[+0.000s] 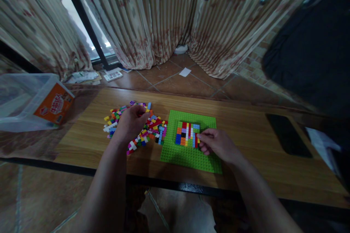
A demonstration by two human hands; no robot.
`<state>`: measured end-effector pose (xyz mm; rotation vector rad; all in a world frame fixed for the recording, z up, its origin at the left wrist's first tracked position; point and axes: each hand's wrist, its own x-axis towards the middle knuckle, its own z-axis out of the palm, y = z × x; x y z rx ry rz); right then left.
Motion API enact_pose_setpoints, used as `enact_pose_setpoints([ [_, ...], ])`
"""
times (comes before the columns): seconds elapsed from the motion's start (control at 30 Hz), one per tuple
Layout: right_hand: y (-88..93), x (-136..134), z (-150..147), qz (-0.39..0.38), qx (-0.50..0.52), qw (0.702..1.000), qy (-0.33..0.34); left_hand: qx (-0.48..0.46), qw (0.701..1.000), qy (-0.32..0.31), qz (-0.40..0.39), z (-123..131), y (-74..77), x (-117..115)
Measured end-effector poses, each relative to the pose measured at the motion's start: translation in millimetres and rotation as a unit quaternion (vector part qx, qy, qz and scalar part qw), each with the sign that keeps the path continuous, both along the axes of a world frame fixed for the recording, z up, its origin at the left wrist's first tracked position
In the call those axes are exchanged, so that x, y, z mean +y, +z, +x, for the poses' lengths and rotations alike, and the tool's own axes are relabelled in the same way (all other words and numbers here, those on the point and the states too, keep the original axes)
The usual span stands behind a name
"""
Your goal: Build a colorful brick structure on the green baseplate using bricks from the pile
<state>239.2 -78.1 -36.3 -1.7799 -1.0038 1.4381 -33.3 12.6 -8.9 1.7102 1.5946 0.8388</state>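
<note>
A green baseplate (pixel 188 153) lies on the wooden table (pixel 246 131), carrying a patch of coloured bricks (pixel 187 133) near its middle. My right hand (pixel 217 145) rests on the plate's right side, fingers pinched at the right edge of that patch on a small brick I cannot name. A pile of loose coloured bricks (pixel 153 125) lies left of the plate. My left hand (pixel 132 122) is over the pile, fingers curled down into it; what they hold is hidden.
A clear plastic tub (pixel 19 98) with an orange label lies at the table's left end. A black phone (pixel 288 134) lies flat at the right. Striped curtains (pixel 153 14) hang behind, above a tiled floor with scattered papers.
</note>
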Motion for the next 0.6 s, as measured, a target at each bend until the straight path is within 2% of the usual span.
enact_pose_setpoints([
  [0.17,-3.3,1.3,2.8,-0.015,-0.002,1.0,0.006,-0.01,1.0,0.001,0.001,0.2,-2.4,0.4],
  [0.6,-11.6,-6.7,2.4,0.042,-0.061,0.996,0.041,-0.026,1.0,-0.002,-0.007,11.6,-0.7,-2.5],
])
